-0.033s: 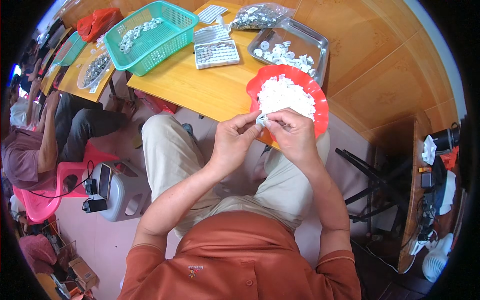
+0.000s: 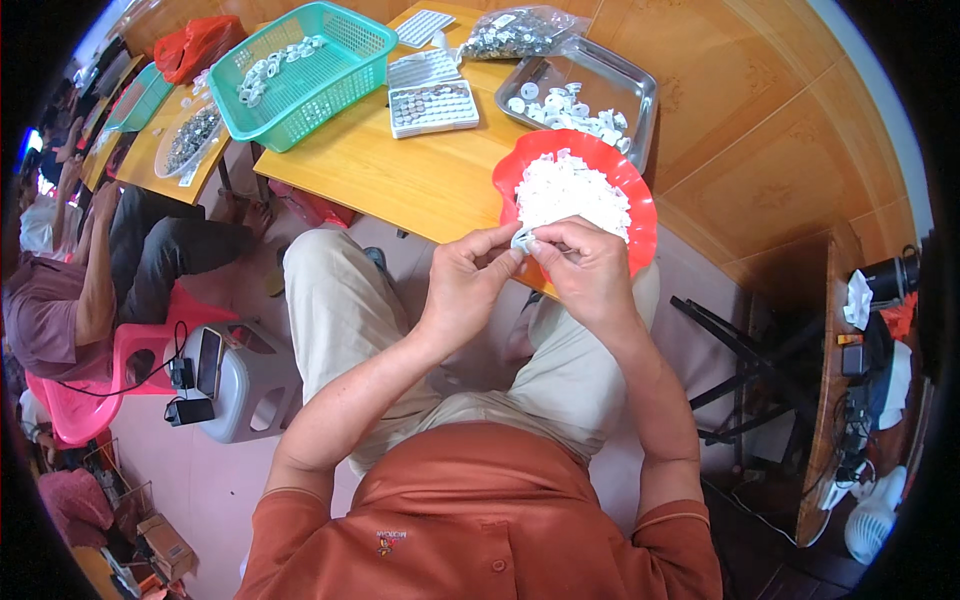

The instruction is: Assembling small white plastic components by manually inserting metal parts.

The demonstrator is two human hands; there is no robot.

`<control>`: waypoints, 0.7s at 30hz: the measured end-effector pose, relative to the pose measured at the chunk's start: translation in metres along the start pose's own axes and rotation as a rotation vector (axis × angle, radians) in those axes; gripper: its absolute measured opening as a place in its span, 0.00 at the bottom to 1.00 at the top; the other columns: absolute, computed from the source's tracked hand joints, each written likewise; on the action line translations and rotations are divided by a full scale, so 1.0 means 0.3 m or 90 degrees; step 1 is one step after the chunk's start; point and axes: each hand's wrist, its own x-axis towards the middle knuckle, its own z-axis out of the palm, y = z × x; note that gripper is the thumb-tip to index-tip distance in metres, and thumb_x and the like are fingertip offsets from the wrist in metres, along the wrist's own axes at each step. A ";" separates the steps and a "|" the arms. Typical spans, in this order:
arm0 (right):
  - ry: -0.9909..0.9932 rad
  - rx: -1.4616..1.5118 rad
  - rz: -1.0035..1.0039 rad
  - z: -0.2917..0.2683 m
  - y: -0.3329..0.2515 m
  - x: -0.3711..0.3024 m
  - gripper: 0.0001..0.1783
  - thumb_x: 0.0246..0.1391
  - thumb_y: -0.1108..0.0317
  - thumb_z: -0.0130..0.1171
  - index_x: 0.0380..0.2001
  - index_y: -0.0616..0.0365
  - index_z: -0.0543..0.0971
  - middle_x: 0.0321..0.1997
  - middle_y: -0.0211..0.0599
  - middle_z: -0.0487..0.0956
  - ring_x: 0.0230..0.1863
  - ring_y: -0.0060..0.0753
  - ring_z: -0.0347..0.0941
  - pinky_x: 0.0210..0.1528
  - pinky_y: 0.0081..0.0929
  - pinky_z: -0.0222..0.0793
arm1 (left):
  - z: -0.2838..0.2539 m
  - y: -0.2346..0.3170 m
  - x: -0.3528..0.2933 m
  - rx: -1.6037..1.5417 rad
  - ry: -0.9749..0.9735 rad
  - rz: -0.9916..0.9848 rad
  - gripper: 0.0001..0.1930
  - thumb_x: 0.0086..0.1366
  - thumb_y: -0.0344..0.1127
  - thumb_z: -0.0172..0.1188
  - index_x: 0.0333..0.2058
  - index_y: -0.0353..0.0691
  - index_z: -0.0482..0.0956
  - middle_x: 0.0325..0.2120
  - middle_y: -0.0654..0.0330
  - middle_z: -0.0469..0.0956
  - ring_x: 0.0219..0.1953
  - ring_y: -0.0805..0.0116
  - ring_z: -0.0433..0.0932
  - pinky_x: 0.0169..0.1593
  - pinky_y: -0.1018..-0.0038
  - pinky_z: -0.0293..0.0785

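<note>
Between my two hands, at the near edge of the table, is a small white ring-shaped plastic part [image 2: 522, 239]. My left hand [image 2: 472, 277] pinches it from the left with thumb and forefinger. From the other side my right hand [image 2: 580, 270] grips it the same way, so the fingers hide much of it. Just beyond my right hand sits a red wavy-rimmed bowl [image 2: 643, 200] heaped with small white pieces [image 2: 570, 190]. Behind the bowl, a metal tray [image 2: 625, 72] holds more white round parts [image 2: 570, 105].
A white compartment box [image 2: 433, 122] with small round discs stands mid-table, near a bag of metal parts [image 2: 515, 35]. The green basket [image 2: 300, 125] at left holds white rings. Another person [image 2: 60, 310] sits at left beside a grey stool [image 2: 245, 375]. A black folding stand [image 2: 745, 370] is at right.
</note>
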 end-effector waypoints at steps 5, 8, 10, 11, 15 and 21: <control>0.022 -0.026 -0.038 0.009 -0.001 -0.002 0.05 0.49 0.80 0.62 0.32 0.65 0.81 0.29 0.38 0.81 0.27 0.22 0.77 0.29 0.20 0.72 | -0.007 -0.010 -0.007 0.032 0.011 0.021 0.13 0.63 0.24 0.59 0.47 0.31 0.79 0.31 0.61 0.82 0.33 0.80 0.77 0.38 0.81 0.74; -0.008 0.117 0.067 0.003 -0.010 0.002 0.06 0.51 0.81 0.62 0.35 0.66 0.81 0.32 0.33 0.81 0.31 0.17 0.75 0.33 0.16 0.72 | -0.005 0.000 -0.014 0.029 0.010 0.025 0.13 0.63 0.24 0.59 0.47 0.31 0.79 0.32 0.60 0.82 0.33 0.79 0.78 0.38 0.81 0.74; -0.044 0.142 0.096 -0.010 -0.003 0.014 0.05 0.52 0.80 0.62 0.34 0.66 0.81 0.31 0.32 0.81 0.30 0.15 0.75 0.33 0.15 0.73 | -0.002 0.011 -0.018 0.016 0.005 0.029 0.13 0.63 0.24 0.60 0.46 0.31 0.79 0.32 0.60 0.82 0.33 0.79 0.78 0.38 0.81 0.75; -0.044 0.141 0.095 -0.008 0.006 0.018 0.05 0.52 0.80 0.62 0.34 0.66 0.81 0.31 0.32 0.81 0.30 0.15 0.75 0.33 0.15 0.73 | -0.003 0.016 -0.019 0.023 0.003 0.022 0.12 0.63 0.25 0.59 0.46 0.31 0.79 0.32 0.60 0.82 0.33 0.79 0.78 0.38 0.81 0.75; -0.082 0.186 0.131 -0.014 0.009 0.023 0.04 0.51 0.79 0.64 0.33 0.67 0.81 0.30 0.34 0.82 0.30 0.16 0.76 0.33 0.16 0.73 | -0.018 0.031 -0.025 0.043 -0.015 0.028 0.12 0.64 0.25 0.59 0.46 0.31 0.80 0.32 0.61 0.81 0.33 0.79 0.78 0.38 0.81 0.75; -0.073 0.099 0.055 -0.008 -0.018 0.017 0.04 0.54 0.78 0.62 0.34 0.67 0.81 0.30 0.35 0.82 0.31 0.17 0.76 0.35 0.17 0.73 | -0.022 0.039 -0.022 0.046 -0.015 0.036 0.12 0.64 0.27 0.59 0.46 0.31 0.80 0.32 0.61 0.81 0.33 0.79 0.78 0.37 0.81 0.75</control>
